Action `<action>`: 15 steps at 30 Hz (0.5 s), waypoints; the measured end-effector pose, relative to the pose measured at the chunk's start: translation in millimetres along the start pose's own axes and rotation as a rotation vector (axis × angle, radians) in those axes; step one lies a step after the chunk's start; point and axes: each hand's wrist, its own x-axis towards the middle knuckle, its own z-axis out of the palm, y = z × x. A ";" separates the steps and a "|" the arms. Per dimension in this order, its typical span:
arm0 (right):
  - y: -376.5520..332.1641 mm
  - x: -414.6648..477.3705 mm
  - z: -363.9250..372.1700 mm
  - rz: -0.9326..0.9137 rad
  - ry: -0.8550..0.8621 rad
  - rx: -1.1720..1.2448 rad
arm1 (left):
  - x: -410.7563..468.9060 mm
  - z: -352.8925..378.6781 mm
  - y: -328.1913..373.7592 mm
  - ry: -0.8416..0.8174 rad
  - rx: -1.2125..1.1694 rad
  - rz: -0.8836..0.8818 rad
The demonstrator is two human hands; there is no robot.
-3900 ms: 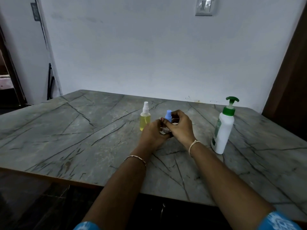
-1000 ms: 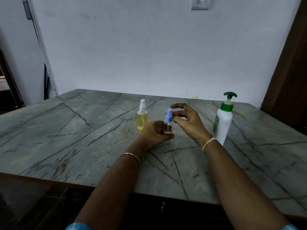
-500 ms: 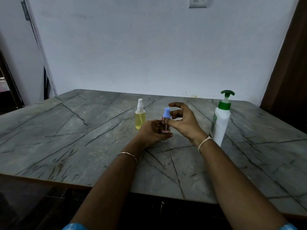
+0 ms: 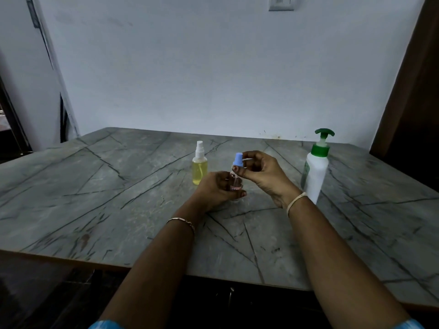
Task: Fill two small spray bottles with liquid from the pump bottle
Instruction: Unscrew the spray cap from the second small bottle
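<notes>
- One grey veined table (image 4: 95,198) is seen below both hands, which are held over its middle.
- One white pump bottle (image 4: 314,176) with a green pump is stood upright to the right of the grip. It is close behind the right wrist and is not touched.
- Two hands are counted. The left hand (image 4: 213,188) is wrapped round the body of a small bottle. The right hand (image 4: 263,173), just above and to its right, is curled, with thumb and forefinger pinched in at that bottle's top.
- Two small spray bottles are counted. The clear spray bottle (image 4: 235,184) is held upright inside the left grip. The yellow spray bottle (image 4: 199,168), white-capped, is stood just left of and beyond that grip, near but apart.
- One blue spray head (image 4: 238,159) is seated on the clear bottle, directly above the left grip and within the right pinch.
- Two bracelets (image 4: 181,220) are worn, one at each wrist.
</notes>
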 end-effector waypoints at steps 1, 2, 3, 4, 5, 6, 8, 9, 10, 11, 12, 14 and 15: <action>0.9 0.2 1.5 -0.024 0.012 -0.025 | 0.2 0.1 -0.7 0.002 -0.002 0.003; 0.2 0.1 3.3 -0.052 0.028 -0.048 | 0.4 0.3 -1.2 0.004 -0.003 0.004; -1.0 0.4 5.0 -0.075 0.048 -0.054 | 0.4 0.6 -1.3 0.005 0.000 0.002; -2.5 1.4 5.7 -0.092 0.072 -0.036 | 0.7 0.4 -1.3 0.006 0.000 -0.002; -4.1 2.6 4.9 -0.107 0.104 0.002 | 1.2 0.7 -1.2 0.005 -0.011 -0.007; -6.3 3.4 3.4 -0.124 0.141 0.054 | 1.4 1.0 -1.1 0.005 -0.035 -0.015; -11.9 3.9 -2.4 -0.162 0.213 0.174 | 1.5 1.2 -0.1 0.007 -0.064 -0.026; -14.6 3.9 -5.5 -0.178 0.242 0.227 | 2.1 0.9 -0.3 0.007 -0.065 -0.029; -17.3 3.4 -8.2 -0.193 0.265 0.264 | 2.0 0.9 0.2 0.008 -0.068 -0.028; -19.6 3.0 -10.4 -0.203 0.284 0.297 | 1.8 0.9 0.6 0.010 -0.067 -0.025; -21.9 2.5 -12.2 -0.212 0.300 0.328 | 1.8 1.1 1.0 0.013 -0.066 -0.021; -23.5 2.5 -14.3 -0.218 0.323 0.375 | 1.4 0.9 1.6 0.023 -0.046 -0.015; -23.3 2.7 -14.7 -0.217 0.330 0.382 | 1.0 1.0 2.2 0.030 -0.028 -0.011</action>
